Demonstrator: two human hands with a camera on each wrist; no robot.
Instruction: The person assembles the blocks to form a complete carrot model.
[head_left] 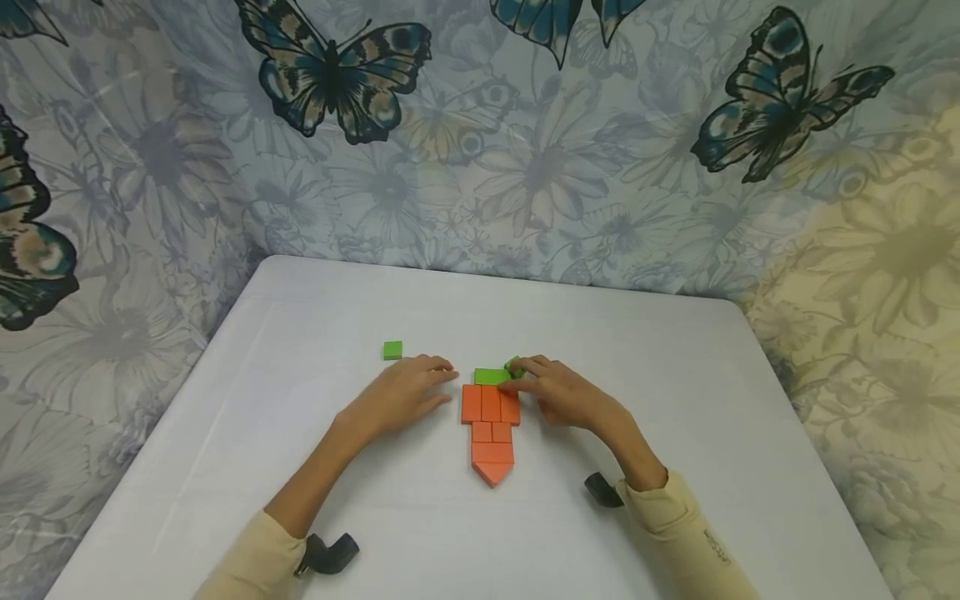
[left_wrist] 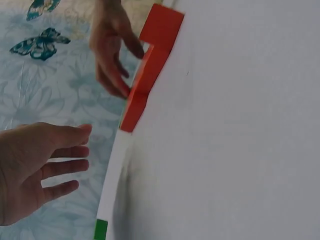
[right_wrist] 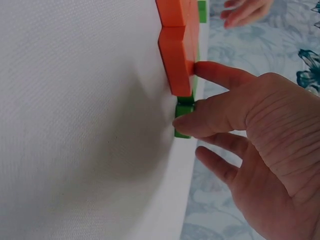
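Note:
Orange blocks (head_left: pixel 491 405) lie edge to edge in a flat figure on the white table, with a triangular orange block (head_left: pixel 492 472) as its point nearest me. Along its far edge lies a green block (head_left: pixel 489 377). At that row's right end my right hand (head_left: pixel 562 393) holds a small green block (right_wrist: pixel 184 109), its thumb against the side. The index fingertip reaches over the neighbouring blocks. My left hand (head_left: pixel 411 393) hovers left of the figure, fingers extended and holding nothing. Just beyond it sits a separate green square block (head_left: pixel 393 350).
The white table (head_left: pixel 337 308) backs onto walls with butterfly and flower wallpaper (head_left: pixel 540 167). Dark wrist-worn devices (head_left: pixel 332 554) show at both sleeve cuffs.

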